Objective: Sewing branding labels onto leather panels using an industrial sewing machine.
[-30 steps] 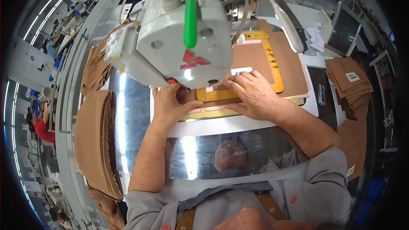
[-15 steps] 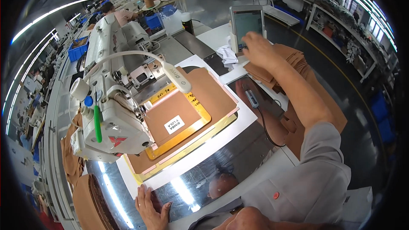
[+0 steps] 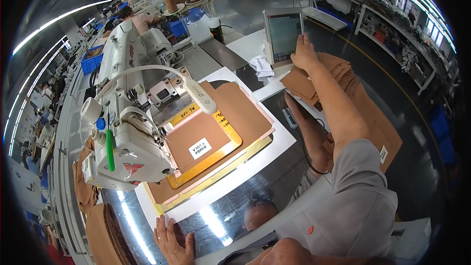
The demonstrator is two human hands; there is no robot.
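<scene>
My left hand [image 3: 174, 243] lies flat with fingers spread on the shiny metal table, just below the corner of a white sheet [image 3: 235, 175]. My right hand [image 3: 305, 55] reaches forward to the right edge of an upright touchscreen panel [image 3: 284, 37], its fingers bent together around that edge. Between my arms, a brown leather piece [image 3: 235, 97] lies in a yellow clamp frame [image 3: 230, 140] on the white sheet. A white label [image 3: 199, 148] rests on the leather inside the frame. The white sewing machine head [image 3: 130, 152] stands over the frame's left side.
Stacked brown pieces [image 3: 338, 71] lie right of the panel, under my right forearm. A small grey switch box [image 3: 289, 118] with a black cable sits on the table. More brown pieces [image 3: 105, 235] stand at lower left. A crumpled white cloth [image 3: 261, 66] lies beside the panel.
My right hand has moved from the front of the screen to its right edge, and the display looks lighter. My left hand has stayed in place.
</scene>
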